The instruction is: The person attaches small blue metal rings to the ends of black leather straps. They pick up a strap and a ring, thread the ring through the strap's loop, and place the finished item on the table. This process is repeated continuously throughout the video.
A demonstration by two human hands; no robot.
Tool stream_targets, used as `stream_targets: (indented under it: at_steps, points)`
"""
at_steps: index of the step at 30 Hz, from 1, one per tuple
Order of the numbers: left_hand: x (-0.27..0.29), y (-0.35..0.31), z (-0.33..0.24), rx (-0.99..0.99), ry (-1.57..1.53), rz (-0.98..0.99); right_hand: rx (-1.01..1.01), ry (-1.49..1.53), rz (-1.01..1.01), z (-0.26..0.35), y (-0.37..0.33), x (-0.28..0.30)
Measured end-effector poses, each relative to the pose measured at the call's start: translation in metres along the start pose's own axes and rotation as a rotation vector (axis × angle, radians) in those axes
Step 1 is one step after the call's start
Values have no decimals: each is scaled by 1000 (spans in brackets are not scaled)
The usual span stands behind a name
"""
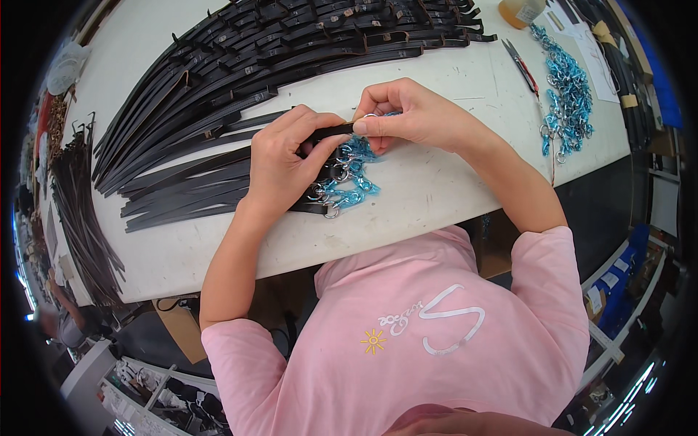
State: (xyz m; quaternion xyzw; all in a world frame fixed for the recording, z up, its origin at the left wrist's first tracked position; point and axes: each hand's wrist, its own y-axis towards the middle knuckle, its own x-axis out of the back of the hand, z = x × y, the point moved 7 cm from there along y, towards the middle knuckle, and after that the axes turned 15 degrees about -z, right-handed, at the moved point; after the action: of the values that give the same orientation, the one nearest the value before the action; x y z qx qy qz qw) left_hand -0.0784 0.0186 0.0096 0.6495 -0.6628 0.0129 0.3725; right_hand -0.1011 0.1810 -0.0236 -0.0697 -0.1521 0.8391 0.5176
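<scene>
My left hand (282, 156) is closed on a black strap (333, 133), thumb below and fingers above, near the strap's end. At that end my right hand (407, 120) pinches between thumb and forefinger, and a silver metal ring (369, 115) shows just above the thumb. A bit of blue wrapping peeks out behind the right fingers. Under and in front of my hands, metal clasps in blue plastic film (352, 182) hang on the ends of several flat black straps (189, 185) laid out to the left. My palms hide part of the held strap.
Many black straps with folded ends (240, 51) cover the table's far side. At right lie a pile of blue-wrapped clasps (567, 83), red-handled snips (521, 67) and a container of amber liquid (520, 11). More dark straps (80, 211) hang at the left edge.
</scene>
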Motion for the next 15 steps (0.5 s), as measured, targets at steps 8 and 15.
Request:
stream_targets:
  at_steps: [8, 15]
  points:
    - [-1, -1, 1, 59, -2, 38, -11, 9, 4, 1, -1, 0]
    - [-1, -1, 0, 42, -7, 31, -4, 2, -5, -1, -1, -1]
